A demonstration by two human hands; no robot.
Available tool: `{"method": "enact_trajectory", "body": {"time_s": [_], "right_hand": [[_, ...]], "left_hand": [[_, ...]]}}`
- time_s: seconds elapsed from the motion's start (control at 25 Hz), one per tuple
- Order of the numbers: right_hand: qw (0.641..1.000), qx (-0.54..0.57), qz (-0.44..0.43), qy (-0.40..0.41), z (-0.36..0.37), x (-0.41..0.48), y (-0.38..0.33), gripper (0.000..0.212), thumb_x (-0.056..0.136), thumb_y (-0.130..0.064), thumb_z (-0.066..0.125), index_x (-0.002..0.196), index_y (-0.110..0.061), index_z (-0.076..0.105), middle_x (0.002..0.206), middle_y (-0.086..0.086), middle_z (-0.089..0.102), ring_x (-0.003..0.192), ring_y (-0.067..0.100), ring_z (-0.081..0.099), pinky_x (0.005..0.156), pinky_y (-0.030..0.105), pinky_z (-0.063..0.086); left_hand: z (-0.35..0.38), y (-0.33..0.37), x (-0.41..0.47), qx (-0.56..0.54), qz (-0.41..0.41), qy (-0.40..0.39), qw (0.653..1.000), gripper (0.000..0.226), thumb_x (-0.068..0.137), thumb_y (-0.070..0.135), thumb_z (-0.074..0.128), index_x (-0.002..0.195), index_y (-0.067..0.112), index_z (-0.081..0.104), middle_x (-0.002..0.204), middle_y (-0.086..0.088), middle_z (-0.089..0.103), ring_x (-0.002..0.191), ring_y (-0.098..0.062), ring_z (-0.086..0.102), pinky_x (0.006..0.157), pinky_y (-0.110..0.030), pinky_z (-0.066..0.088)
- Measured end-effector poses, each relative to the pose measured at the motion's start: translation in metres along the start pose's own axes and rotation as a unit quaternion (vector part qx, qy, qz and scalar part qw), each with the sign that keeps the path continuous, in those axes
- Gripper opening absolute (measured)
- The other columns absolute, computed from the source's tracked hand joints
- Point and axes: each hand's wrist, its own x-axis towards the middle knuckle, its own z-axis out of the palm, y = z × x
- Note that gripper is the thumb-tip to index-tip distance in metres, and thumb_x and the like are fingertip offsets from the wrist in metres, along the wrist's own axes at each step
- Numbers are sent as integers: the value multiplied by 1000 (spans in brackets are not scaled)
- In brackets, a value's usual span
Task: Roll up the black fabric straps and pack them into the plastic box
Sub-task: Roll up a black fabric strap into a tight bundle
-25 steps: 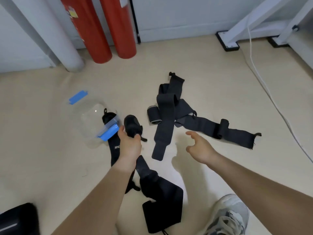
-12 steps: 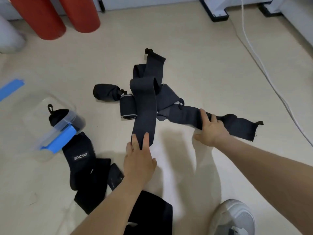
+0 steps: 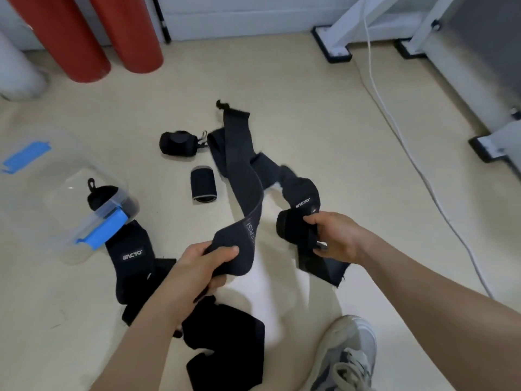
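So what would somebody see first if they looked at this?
Probably the two hands in the middle: the left hand grips the end of a long black strap, and the right hand grips a half-rolled strap. After that, the clear plastic box with a blue clip on the left, one rolled strap inside.

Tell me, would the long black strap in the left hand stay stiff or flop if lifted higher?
Probably floppy: the long strap sags in a curve between the left hand and the floor. It likely feels light, since one hand's grip holds its end up. Unrolled, it shouldn't roll away: it lies flat and wide.
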Motion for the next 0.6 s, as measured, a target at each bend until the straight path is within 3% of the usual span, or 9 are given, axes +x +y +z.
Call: {"method": "enact_trajectory", "body": {"time_s": [0.12,0.24,0.32,0.4,0.44,0.52,0.6], "right_hand": [[999,2,-23,-27,-6,-49,-17,15,97,-26,55,104,-17,65,90,2,68,87,19,61,80,36,44],[996,17,-83,27,6,-104,-30,8,92,-20,55,96,-15,60,88,5,59,79,20,54,76,32,44],[986,-42,-149,54,19,-140,-35,7,90,-15,53,91,-14,59,90,7,57,82,23,52,76,35,43],[955,-155,-249,52,34,-181,-37,14,89,-10,51,97,-16,61,91,5,59,84,24,52,73,34,42],[934,-196,-295,45,43,-201,-38,27,90,-9,52,112,-21,60,97,4,61,89,23,56,76,34,46],[898,-242,-367,-6,67,-246,-39,52,91,0,48,128,-35,52,105,0,61,98,20,59,85,30,51],[868,-267,-411,-83,93,-292,-34,54,88,13,41,103,-29,72,93,-4,70,92,14,65,83,22,51]], "left_hand": [[-7,36,-64,-31,47,-53,997,50,60,51,85,75,9,60,61,-3,36,40,-11,24,40,-22,14],[-12,79,-129,-53,106,-108,987,58,42,46,96,74,8,65,57,-6,46,35,-5,27,40,-17,11],[-12,100,-171,-22,150,-138,979,52,41,41,95,71,9,68,51,0,50,33,-3,30,39,-18,11],[-9,114,-213,24,183,-157,970,31,44,32,89,63,16,70,48,4,51,33,-2,34,43,-24,10],[-7,119,-230,50,191,-160,967,23,46,27,84,62,17,71,49,4,52,35,-5,36,46,-27,10],[-4,125,-260,83,207,-165,961,25,46,25,81,69,16,73,57,-2,54,46,-13,40,55,-35,12],[-1,132,-287,87,242,-173,951,33,48,20,76,80,13,73,68,-9,53,61,-17,40,61,-42,10]]}}
